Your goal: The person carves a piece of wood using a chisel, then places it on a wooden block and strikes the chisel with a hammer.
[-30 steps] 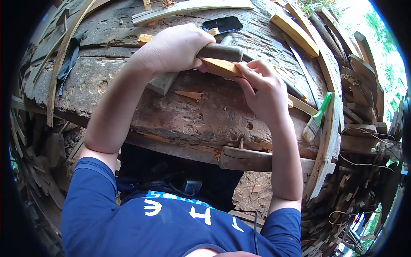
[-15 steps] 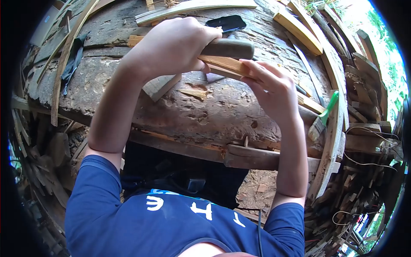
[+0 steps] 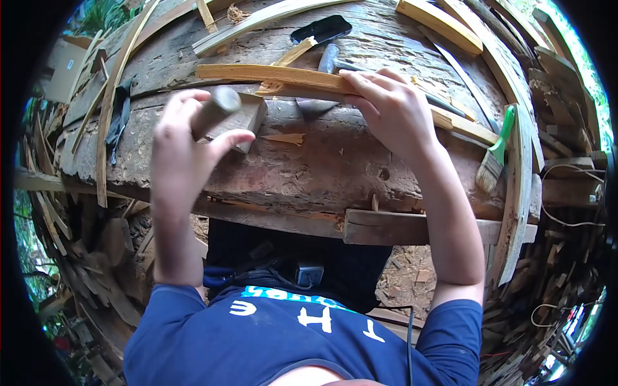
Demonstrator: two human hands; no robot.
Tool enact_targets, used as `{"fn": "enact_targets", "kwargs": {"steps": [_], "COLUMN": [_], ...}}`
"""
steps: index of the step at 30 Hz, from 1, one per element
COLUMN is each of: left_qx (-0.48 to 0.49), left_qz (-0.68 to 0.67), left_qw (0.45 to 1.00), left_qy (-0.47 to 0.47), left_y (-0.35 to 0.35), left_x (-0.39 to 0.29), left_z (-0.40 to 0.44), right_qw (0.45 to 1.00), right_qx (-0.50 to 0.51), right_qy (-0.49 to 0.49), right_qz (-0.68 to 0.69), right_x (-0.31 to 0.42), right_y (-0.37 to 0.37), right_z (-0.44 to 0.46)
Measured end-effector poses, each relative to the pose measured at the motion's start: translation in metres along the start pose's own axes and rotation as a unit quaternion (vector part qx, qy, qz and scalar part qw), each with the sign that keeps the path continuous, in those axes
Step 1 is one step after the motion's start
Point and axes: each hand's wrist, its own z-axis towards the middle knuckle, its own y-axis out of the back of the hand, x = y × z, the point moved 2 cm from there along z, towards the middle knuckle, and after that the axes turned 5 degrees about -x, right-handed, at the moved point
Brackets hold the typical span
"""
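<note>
My left hand [image 3: 177, 145], blurred by motion, is wrapped around a thick, rounded tool handle [image 3: 222, 106] whose butt end faces right. The rest of that tool is hidden. In my right hand [image 3: 393, 109] is the right end of a narrow wooden strip [image 3: 277, 74], pinched between thumb and fingers. The strip lies roughly crosswise above the worn log bench, its left end free. Beneath and behind it are a splintered wood piece [image 3: 295, 53] and what looks like a hammer [image 3: 329, 59]. A small wood block [image 3: 248, 122] sits beside my left hand.
A black phone [image 3: 322, 29] lies toward the back of the bench [image 3: 309, 167]. At right, a green-handled brush [image 3: 496, 154] leans by long boards [image 3: 512, 212]. More strips [image 3: 277, 22] lie along the back, and scrap wood [image 3: 116, 264] is piled at the left.
My left hand has swung left and toward me with the tool handle, away from the wooden strip. My right hand keeps its hold on the strip, which now shows along its length.
</note>
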Motion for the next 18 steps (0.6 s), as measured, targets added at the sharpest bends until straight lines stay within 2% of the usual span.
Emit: {"fn": "enact_targets", "kwargs": {"steps": [1, 2, 3, 6, 8, 9, 11, 12, 15, 18], "left_qx": [0.029, 0.019, -0.019, -0.023, 0.053, 0.050, 0.068, 0.083, 0.068, 0.113], "left_qz": [0.012, 0.001, 0.053, 0.018, -0.076, -0.077, -0.166, -0.163, -0.159, -0.166], "left_qw": [0.998, 0.999, 0.998, 1.000, 0.995, 0.995, 0.973, 0.969, 0.965, 0.962], "left_qy": [0.061, 0.036, -0.041, 0.008, -0.045, -0.045, -0.146, -0.166, -0.196, -0.186], "left_y": [-0.011, -0.021, -0.028, -0.025, -0.015, -0.015, -0.017, -0.018, -0.031, -0.031], "left_x": [0.002, 0.003, 0.002, 0.000, -0.004, -0.007, -0.018, -0.024, -0.042, -0.049], "left_z": [-0.007, -0.013, -0.018, -0.022, -0.022, -0.023, -0.027, -0.028, -0.028, -0.024], "right_qw": [1.000, 1.000, 1.000, 1.000, 1.000, 0.999, 0.999, 0.998, 0.999, 0.992], "right_qx": [-0.002, -0.005, -0.008, -0.007, -0.009, -0.012, 0.021, 0.020, 0.013, 0.058], "right_qy": [0.001, 0.000, 0.007, 0.013, 0.020, 0.030, 0.041, 0.049, 0.036, -0.020], "right_qz": [0.002, 0.000, -0.005, -0.005, -0.003, -0.002, 0.014, 0.019, 0.032, 0.115], "right_x": [0.000, 0.000, -0.001, 0.002, 0.002, 0.004, 0.012, 0.015, 0.016, -0.001], "right_y": [-0.001, -0.001, -0.001, -0.002, -0.004, -0.006, -0.017, -0.022, -0.013, 0.005], "right_z": [0.000, 0.000, 0.001, 0.002, 0.003, 0.004, 0.004, 0.004, 0.005, 0.001]}}
